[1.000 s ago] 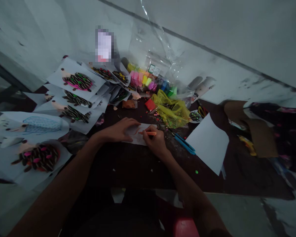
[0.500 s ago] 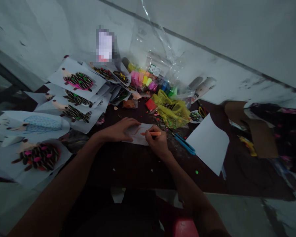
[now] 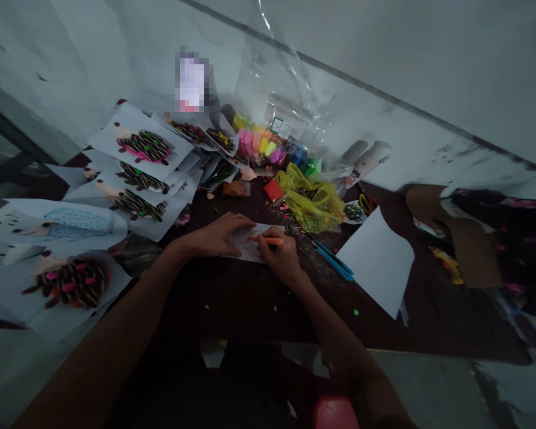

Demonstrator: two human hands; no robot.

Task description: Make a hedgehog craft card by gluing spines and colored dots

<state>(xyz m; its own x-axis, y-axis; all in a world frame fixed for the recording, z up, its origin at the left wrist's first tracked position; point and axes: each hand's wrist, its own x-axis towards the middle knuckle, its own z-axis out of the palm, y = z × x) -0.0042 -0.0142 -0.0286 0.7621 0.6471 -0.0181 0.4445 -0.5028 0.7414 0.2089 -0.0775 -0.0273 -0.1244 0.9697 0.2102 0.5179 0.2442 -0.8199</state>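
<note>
A small sheet of white paper (image 3: pixel 249 252) lies on the dark table in front of me. My left hand (image 3: pixel 221 234) rests on the sheet's left side, thumb and fingers apart. My right hand (image 3: pixel 282 256) is closed around an orange marker pen (image 3: pixel 272 241), whose tip points left onto the paper. Faint lines show on the sheet, partly covered by both hands. Right of my right hand lie blue-handled scissors (image 3: pixel 335 262), and beyond them a larger blank white sheet (image 3: pixel 377 262).
Hedgehog pictures with dark seed-like spines (image 3: pixel 143 148) are piled at the left. At the back stand a clear bag of colourful clay packs (image 3: pixel 268 146) and a yellow plastic bag (image 3: pixel 315 205). Brown cardboard (image 3: pixel 476 250) and dark patterned cloth (image 3: pixel 527 238) lie at the right.
My right hand has shifted slightly left with the orange marker pen, its tip now nearer my left hand. My left hand stays in place on the paper.
</note>
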